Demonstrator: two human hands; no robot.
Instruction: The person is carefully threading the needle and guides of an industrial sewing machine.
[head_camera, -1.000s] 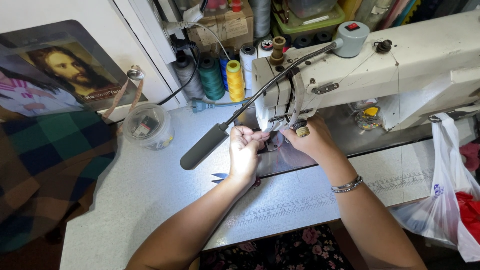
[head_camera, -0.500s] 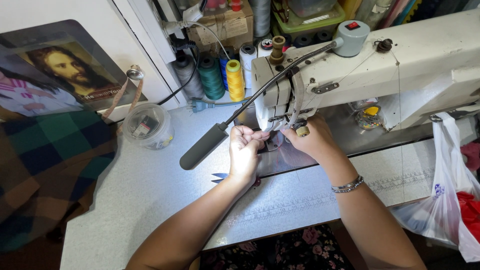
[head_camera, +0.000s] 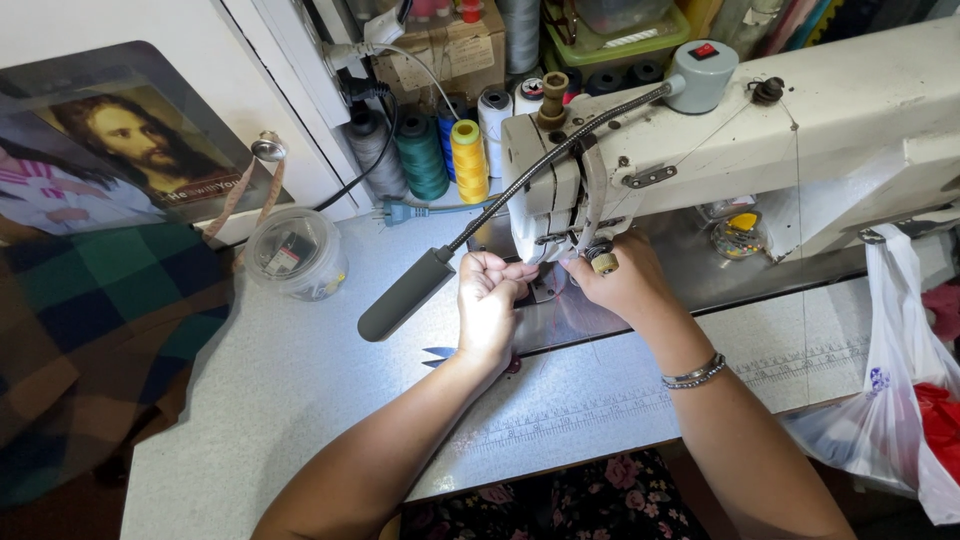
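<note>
sewing machine (head_camera: 800, 130): glossy cream enamel | needle plate (head_camera: 575, 320): shiny metal | table (head_camera: 290, 400): matt speckled, probably laminate | bag (head_camera: 890, 420): thin plastic

L hand (head_camera: 490, 300) slightly nearer needle area (head_camera: 548, 262)

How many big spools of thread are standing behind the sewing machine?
5 in a row behind the sewing machine: a grey spool, a green spool, a blue spool partly hidden behind its neighbours, a yellow spool and a white spool. More may be hidden behind the machine.
</note>
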